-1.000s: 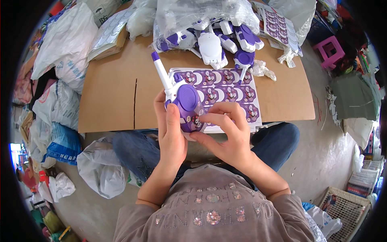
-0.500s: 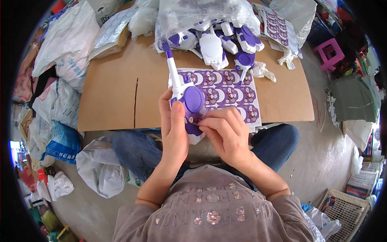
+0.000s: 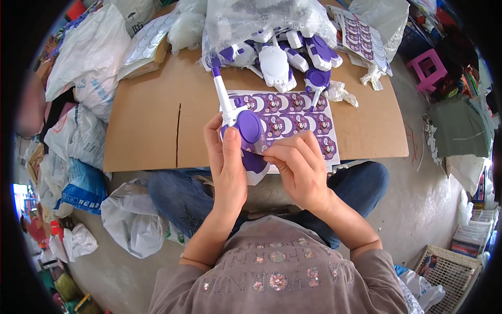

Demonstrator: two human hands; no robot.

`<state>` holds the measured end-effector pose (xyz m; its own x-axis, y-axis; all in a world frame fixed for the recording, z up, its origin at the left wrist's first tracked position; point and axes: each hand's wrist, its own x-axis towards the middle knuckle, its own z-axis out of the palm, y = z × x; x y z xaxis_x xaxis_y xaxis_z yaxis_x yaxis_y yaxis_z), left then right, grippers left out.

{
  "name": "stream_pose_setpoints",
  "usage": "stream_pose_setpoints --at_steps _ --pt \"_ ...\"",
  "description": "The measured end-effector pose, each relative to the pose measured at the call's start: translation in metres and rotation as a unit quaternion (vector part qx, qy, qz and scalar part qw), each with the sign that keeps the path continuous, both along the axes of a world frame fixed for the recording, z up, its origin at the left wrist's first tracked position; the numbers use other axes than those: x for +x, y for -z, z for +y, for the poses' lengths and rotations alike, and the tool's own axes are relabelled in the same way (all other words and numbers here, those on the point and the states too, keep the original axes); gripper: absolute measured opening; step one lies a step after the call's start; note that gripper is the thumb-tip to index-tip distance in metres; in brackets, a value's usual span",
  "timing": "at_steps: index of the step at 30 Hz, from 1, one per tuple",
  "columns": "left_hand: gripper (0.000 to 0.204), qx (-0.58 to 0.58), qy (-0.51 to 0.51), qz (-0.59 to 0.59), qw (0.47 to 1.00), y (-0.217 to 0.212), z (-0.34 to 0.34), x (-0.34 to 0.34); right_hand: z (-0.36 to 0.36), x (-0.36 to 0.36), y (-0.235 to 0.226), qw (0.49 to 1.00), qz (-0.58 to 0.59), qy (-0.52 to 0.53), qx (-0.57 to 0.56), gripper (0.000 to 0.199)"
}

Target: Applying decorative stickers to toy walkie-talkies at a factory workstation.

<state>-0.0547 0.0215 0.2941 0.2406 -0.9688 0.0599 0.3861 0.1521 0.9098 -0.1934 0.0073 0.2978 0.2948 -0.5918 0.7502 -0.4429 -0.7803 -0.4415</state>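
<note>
My left hand [image 3: 228,172] is closed round a white and purple plastic toy [image 3: 251,127] with a round purple disc and a long purple-tipped stick pointing up and away. Its thumb presses along the toy's left side. The fingertips of my right hand [image 3: 300,166] pinch a small thin piece, seemingly a sticker [image 3: 264,146], at the toy's right edge below the disc; the fingers partly hide it. Under and beyond the toy lies a sheet of purple printed stickers [image 3: 300,123], with white crescent-shaped areas between the pictures.
Similar toys [image 3: 274,63] spill from a clear plastic bag [image 3: 266,18] at the cardboard's [image 3: 144,125] far side. Crumpled paper [image 3: 341,93] lies beside them. Sheet stacks occupy both far corners. White bags [image 3: 133,217] crowd the left; a pink stool [image 3: 426,69] stands at right.
My right fingertips have shifted slightly right, with the pinched piece showing more at the toy's edge. My left hand keeps its hold, and the toy has barely moved.
</note>
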Motion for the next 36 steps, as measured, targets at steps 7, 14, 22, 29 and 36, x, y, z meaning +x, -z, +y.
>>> stream_pose_setpoints --at_steps 7,14,22,29,36 --pt "0.051 -0.010 -0.005 -0.002 1.000 -0.001 -0.002 0.001 -0.005 -0.003 0.001 1.000 0.006 -0.017 -0.016 0.026" --pt "0.047 -0.011 -0.030 -0.017 0.999 0.002 -0.002 0.001 -0.009 -0.002 -0.002 0.999 0.012 -0.024 -0.031 0.028" --pt "0.046 -0.028 -0.035 -0.005 0.999 0.003 0.000 0.002 -0.012 -0.005 -0.003 0.998 0.034 -0.037 -0.047 0.031" --pt "0.036 0.093 -0.170 -0.048 0.980 0.014 -0.021 0.037 -0.019 -0.032 -0.048 0.988 0.016 0.049 -0.147 0.026" --pt "0.075 0.000 0.226 0.322 0.920 0.004 -0.003 0.049 -0.050 -0.037 -0.059 0.961 0.028 0.136 -0.238 0.028"
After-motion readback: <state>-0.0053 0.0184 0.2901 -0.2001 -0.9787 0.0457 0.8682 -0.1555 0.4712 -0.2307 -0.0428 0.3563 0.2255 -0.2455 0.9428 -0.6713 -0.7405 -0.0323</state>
